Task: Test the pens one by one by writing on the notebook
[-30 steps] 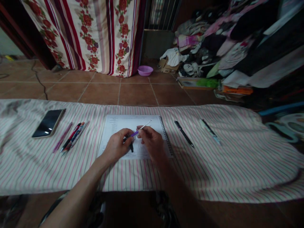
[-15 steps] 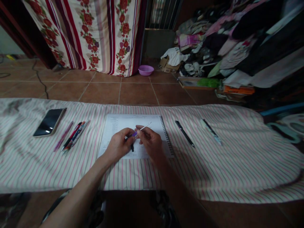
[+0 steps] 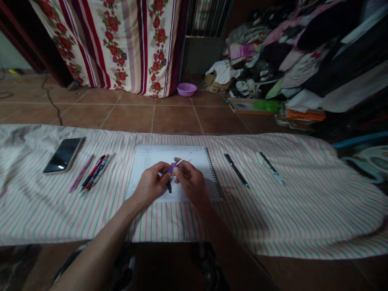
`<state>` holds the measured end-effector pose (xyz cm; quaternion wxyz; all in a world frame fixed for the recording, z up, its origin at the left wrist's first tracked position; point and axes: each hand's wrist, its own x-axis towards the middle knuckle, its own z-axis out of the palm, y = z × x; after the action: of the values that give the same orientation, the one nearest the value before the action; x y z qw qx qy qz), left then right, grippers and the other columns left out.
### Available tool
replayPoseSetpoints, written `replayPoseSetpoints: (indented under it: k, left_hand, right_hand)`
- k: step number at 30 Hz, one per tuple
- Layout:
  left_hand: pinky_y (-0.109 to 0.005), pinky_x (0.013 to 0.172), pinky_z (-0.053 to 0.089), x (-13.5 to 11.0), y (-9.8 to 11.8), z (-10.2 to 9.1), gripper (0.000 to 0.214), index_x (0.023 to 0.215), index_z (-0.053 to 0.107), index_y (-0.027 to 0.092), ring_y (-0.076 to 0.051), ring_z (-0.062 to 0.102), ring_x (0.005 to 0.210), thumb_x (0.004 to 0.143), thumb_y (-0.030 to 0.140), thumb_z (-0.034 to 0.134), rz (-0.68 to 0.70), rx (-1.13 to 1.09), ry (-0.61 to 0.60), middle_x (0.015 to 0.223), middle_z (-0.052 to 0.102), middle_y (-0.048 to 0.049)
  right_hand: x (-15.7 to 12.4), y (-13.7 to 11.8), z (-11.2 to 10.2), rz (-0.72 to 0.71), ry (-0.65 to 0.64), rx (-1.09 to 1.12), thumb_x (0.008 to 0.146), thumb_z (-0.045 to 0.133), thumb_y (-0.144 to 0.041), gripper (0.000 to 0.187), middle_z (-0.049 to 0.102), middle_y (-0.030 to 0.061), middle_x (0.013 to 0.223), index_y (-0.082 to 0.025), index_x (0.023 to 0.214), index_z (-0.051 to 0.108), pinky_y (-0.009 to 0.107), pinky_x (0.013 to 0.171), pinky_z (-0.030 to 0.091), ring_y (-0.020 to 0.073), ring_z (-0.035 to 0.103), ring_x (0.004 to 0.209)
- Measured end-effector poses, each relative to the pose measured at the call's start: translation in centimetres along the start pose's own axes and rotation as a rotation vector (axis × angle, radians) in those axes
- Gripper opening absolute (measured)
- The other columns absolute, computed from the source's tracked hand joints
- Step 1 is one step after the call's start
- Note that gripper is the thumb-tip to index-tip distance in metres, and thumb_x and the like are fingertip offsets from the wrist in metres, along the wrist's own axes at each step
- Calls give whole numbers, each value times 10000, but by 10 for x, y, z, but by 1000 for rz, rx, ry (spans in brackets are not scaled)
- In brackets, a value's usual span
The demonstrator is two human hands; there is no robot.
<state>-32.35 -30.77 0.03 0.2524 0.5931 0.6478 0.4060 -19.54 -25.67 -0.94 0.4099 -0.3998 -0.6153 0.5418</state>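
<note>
Over a spiral-bound notebook [image 3: 194, 151] my two hands meet. My left hand [image 3: 150, 182] has its fingers closed round a purple pen part [image 3: 171, 168]. A thin white rod [image 3: 184, 157], like a refill, sticks up from it to the right. Below the left fingers a black piece [image 3: 169, 187] shows; whether it is held or lies on the page I cannot tell. The fingertips of my right hand [image 3: 191, 180] are pinched at the purple part, by the base of the rod. The fingers hide some of the pen.
On the striped cloth [image 3: 100, 218], a phone [image 3: 63, 155] and several pens [image 3: 92, 173] lie to the left. A black pen [image 3: 236, 171] and a patterned pen [image 3: 270, 169] lie to the right. Beyond, a purple basin [image 3: 186, 89] stands on the tiled floor.
The white rod has shifted slightly left and up with the purple part, and the right fingers have moved a little. Both hands stay over the notebook.
</note>
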Motion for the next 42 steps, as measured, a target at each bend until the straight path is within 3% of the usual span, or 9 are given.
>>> replayPoseSetpoints:
  k: [16, 23, 42]
  left_hand:
    - [-230, 594, 440, -2, -7, 0, 126, 913, 572, 200, -137, 599, 726, 814, 200, 495, 29, 138, -13, 830, 653, -13]
    - [-237, 614, 448, -2, -8, 1, 121, 917, 568, 197, -143, 599, 745, 817, 208, 501, 51, 161, -1, 831, 650, -15]
    - [-243, 651, 462, -2, -6, -2, 127, 898, 589, 195, -146, 608, 749, 798, 189, 512, 57, 177, 10, 815, 657, -12]
  right_hand:
    - [1, -7, -8, -37, 171, 14, 798, 547, -406, 265, 694, 49, 918, -179, 869, 665, 212, 488, 453, 103, 582, 611]
    - [1, -6, -9, -103, 173, -62, 807, 542, -388, 236, 684, 54, 981, -193, 834, 671, 211, 480, 464, 110, 594, 630]
    - [0, -10, -10, -76, 210, -43, 800, 542, -398, 265, 691, 66, 953, -172, 830, 678, 207, 456, 443, 102, 578, 592]
